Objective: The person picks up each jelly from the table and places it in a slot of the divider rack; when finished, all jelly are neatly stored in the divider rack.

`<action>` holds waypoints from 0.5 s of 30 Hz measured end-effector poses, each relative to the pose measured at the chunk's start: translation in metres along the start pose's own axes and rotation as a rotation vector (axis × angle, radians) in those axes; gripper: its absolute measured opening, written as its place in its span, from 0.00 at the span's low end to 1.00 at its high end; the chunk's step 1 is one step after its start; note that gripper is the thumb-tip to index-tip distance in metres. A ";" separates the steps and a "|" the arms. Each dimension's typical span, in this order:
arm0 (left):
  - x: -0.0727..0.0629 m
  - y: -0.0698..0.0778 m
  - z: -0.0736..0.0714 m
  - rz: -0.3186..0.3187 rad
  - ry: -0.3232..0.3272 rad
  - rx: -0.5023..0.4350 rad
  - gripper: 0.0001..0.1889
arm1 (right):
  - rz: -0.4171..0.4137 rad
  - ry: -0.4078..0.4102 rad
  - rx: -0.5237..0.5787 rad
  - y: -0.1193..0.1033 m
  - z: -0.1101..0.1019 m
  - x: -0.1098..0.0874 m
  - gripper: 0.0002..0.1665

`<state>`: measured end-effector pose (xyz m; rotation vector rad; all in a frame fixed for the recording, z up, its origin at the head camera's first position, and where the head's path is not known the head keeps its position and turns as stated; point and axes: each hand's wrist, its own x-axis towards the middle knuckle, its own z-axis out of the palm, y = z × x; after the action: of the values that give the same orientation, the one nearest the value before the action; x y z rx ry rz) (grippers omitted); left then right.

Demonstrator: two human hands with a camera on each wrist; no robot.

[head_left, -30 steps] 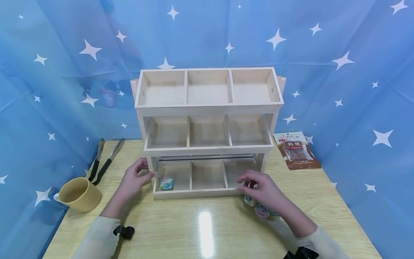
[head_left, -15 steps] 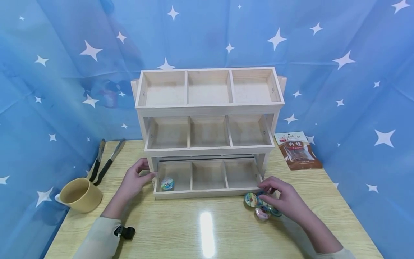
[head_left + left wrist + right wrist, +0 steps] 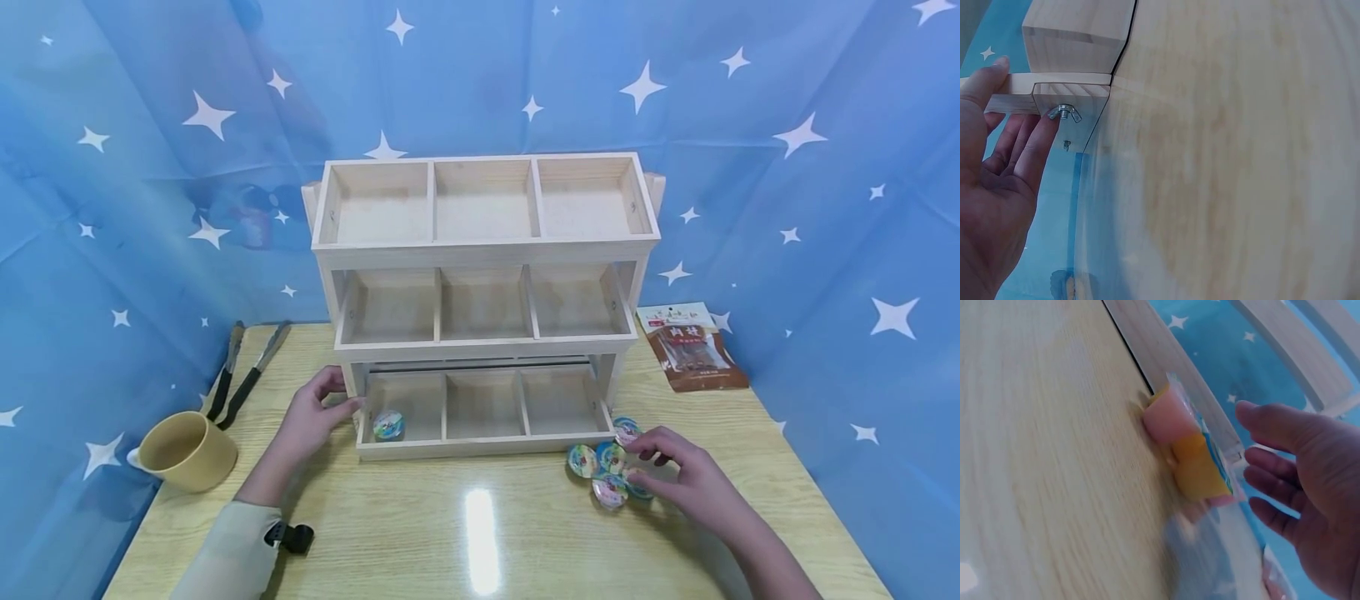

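A pale wooden three-tier rack (image 3: 483, 348) stands on the table, each tier split into three compartments. My left hand (image 3: 318, 412) holds the rack's lower left side; in the left wrist view the thumb lies over a wooden bar and fingers reach underneath, by a wing nut (image 3: 1065, 112). One jelly cup (image 3: 388, 425) sits in the bottom tier's left compartment. Several more jelly cups (image 3: 610, 492) cluster at the rack's front right corner. Just right of them hovers my right hand (image 3: 678, 471), fingers loosely bent and holding nothing. The right wrist view shows pink and yellow cups (image 3: 1200, 472) apart from the fingers.
A yellow mug (image 3: 187, 454) stands at the left, with black-handled tongs (image 3: 243, 383) behind it. A brown and white snack packet (image 3: 690, 350) lies at the right by the blue starry cloth (image 3: 847, 250).
My right hand has moved right, from the bottom tier's front right corner to beyond the jelly cups, uncovering them. The left hand stays at the rack.
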<state>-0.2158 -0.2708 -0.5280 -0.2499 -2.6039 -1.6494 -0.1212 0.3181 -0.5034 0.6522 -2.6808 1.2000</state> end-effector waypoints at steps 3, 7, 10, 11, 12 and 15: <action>0.000 -0.001 0.000 0.000 0.000 0.002 0.21 | 0.029 -0.020 -0.002 0.003 -0.002 -0.005 0.22; 0.000 -0.001 0.001 -0.002 -0.001 0.002 0.21 | 0.075 -0.038 0.005 0.005 -0.004 -0.010 0.22; 0.000 0.000 0.001 -0.001 0.002 0.007 0.21 | 0.086 -0.044 0.012 0.006 -0.004 -0.012 0.21; 0.000 0.001 0.000 0.000 0.005 0.010 0.21 | 0.086 -0.046 0.013 0.007 -0.004 -0.013 0.21; 0.000 0.001 0.000 0.000 0.007 0.011 0.21 | 0.083 -0.048 0.016 0.008 -0.004 -0.014 0.22; 0.001 0.001 0.000 0.002 0.006 0.009 0.21 | 0.073 -0.056 0.019 0.011 -0.003 -0.015 0.24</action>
<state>-0.2162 -0.2700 -0.5272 -0.2467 -2.6055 -1.6345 -0.1125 0.3320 -0.5133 0.6044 -2.7646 1.2450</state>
